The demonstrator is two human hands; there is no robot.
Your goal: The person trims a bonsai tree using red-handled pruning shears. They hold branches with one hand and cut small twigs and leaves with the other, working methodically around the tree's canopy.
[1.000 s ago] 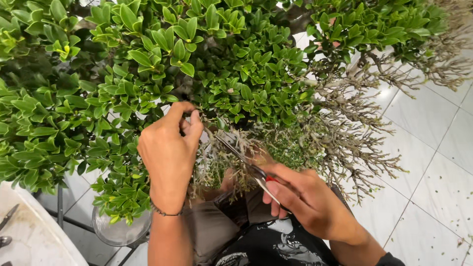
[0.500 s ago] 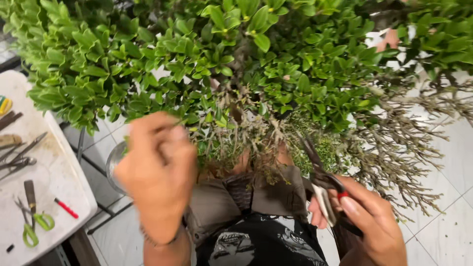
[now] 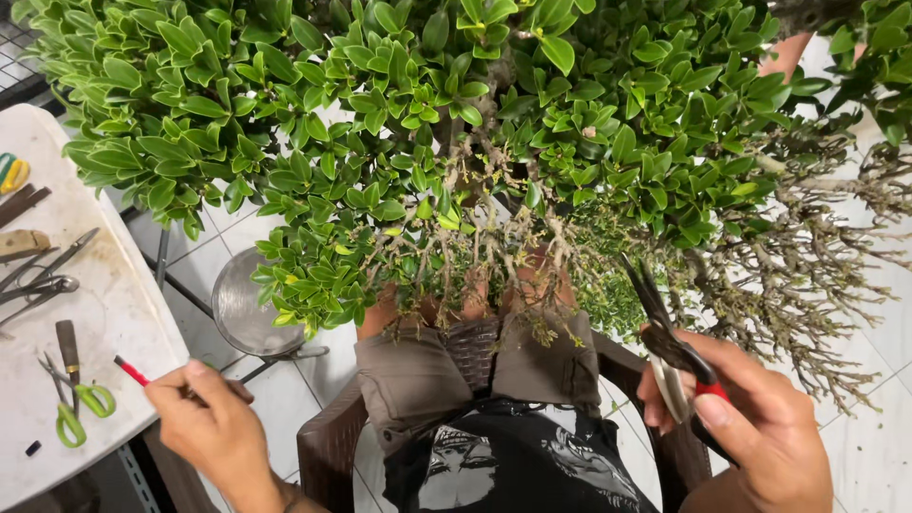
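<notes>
Seated under the leafy bonsai (image 3: 456, 123), the person pauses between cuts: right hand (image 3: 750, 418) gripped around the pruning shears (image 3: 670, 347), blades up near the bare twigs (image 3: 807, 275); left hand (image 3: 214, 427) pinching a red pencil (image 3: 131, 370) off the white table (image 3: 114, 304), beside green-handled scissors (image 3: 71, 408); dense foliage crowds any next snip

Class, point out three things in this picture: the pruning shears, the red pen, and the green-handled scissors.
pruning shears (image 3: 665, 347): head view, at the pivot.
red pen (image 3: 131, 370): head view, on its red barrel.
green-handled scissors (image 3: 81, 410): head view, on the handle loops.
</notes>
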